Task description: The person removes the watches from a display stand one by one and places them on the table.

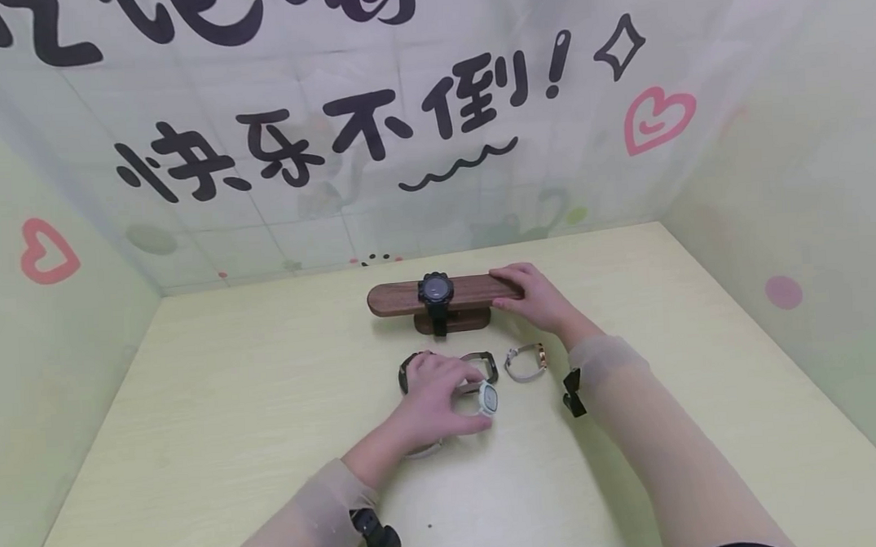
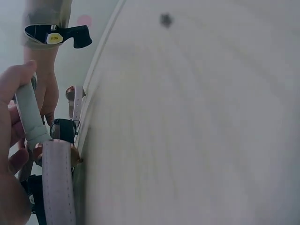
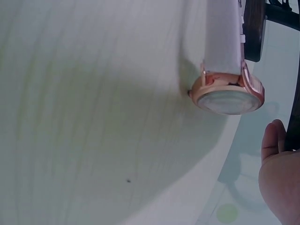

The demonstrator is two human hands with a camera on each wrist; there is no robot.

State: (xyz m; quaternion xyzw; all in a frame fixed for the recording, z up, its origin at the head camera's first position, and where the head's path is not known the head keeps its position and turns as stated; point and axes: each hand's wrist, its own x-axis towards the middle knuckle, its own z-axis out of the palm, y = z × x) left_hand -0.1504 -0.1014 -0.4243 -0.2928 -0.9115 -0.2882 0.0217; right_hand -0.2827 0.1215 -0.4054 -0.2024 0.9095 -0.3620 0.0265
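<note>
My left hand (image 1: 432, 400) pinches a pale mint watch (image 1: 489, 398) by its case and strap, the thumb below and the fingers above. The left wrist view shows its light strap (image 2: 30, 112) between thumb and fingers. At the back, my right hand (image 1: 538, 298) grips the right end of a brown wooden watch stand (image 1: 395, 300), thumb in front and fingers over the top. A black watch (image 1: 436, 290) is fastened around the stand's bar, left of that hand. Below the right wrist lies a rose-gold watch (image 3: 227, 101) with a pale pink strap.
Beside the left hand lie a black watch (image 1: 404, 374) and a dark-cased watch (image 1: 492, 367), both partly hidden. Another pale strap (image 1: 425, 450) shows beneath that hand. The pale wooden table (image 1: 253, 412) meets a printed cloth wall (image 1: 376, 203) behind the stand.
</note>
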